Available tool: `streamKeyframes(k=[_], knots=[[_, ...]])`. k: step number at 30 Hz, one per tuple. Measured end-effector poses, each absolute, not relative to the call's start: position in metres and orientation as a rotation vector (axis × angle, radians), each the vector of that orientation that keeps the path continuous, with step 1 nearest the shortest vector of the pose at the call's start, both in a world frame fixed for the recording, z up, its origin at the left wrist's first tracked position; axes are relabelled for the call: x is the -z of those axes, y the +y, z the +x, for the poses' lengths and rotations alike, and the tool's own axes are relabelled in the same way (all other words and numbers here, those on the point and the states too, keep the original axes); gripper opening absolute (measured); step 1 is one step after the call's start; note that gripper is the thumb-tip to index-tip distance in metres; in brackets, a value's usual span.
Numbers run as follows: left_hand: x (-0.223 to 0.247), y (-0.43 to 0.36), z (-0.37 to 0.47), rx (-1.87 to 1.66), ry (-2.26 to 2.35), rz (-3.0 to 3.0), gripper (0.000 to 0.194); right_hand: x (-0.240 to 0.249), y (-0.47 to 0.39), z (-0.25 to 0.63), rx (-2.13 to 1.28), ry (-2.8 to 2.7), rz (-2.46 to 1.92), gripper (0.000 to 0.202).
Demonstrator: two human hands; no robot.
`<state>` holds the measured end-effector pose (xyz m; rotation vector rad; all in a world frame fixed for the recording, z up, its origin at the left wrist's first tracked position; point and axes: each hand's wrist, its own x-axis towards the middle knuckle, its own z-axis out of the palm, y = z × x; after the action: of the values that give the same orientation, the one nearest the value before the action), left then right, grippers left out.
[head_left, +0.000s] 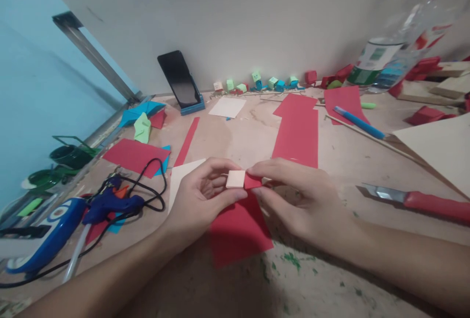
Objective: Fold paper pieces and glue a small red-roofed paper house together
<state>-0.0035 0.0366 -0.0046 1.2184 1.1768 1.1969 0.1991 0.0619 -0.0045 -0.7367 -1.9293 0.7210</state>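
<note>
Between thumb and forefinger, my left hand [205,188] pinches a small pale cream square block [235,179]. Its top faces up towards me. My right hand [299,193] grips a small red paper piece [252,181] by its edges, right against the block's right side. Whether the two are joined, I cannot tell. Beneath the hands lies a red paper sheet [240,237], partly in shadow. A cream sheet [179,181] shows behind my left hand, and a long red paper strip [298,136] stretches away beyond my right hand.
A blue hot glue gun [110,203] with a looping black cord lies at left. A red-handled utility knife [422,203] rests at right, near a blue pen [360,122]. Behind stand a phone [179,80], several small paper cubes [256,77] and plastic bottles [382,58].
</note>
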Motion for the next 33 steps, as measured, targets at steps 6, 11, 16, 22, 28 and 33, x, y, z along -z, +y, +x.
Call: streamKeyframes(k=[6,11,16,22,28,33], knots=[[0.0031,0.0343,-0.0039,-1.174,1.185,1.278,0.031,0.0055,0.0619,0.1985,-0.783,-1.897,-0.808,0.019],[0.0049,0.0324,-0.0052,-1.128,1.272,1.427,0.034,0.0026,0.0634,0.1983,-0.79,-1.907,-0.807,0.013],[0.006,0.0314,-0.0065,-1.118,1.327,1.539,0.034,0.0036,0.0639,0.1991,-0.83,-1.898,-0.806,0.014],[0.0062,0.0336,-0.0074,-1.124,1.314,1.608,0.034,0.0018,0.0654,0.1962,-0.907,-1.86,-0.777,0.013],[0.008,0.0317,-0.0062,-1.123,1.321,1.58,0.035,0.0028,0.064,0.1953,-0.907,-1.839,-0.842,0.01],[0.0029,0.0318,-0.0045,-1.123,1.323,1.605,0.035,0.0057,0.0628,0.196,-0.989,-1.768,-0.874,0.014]])
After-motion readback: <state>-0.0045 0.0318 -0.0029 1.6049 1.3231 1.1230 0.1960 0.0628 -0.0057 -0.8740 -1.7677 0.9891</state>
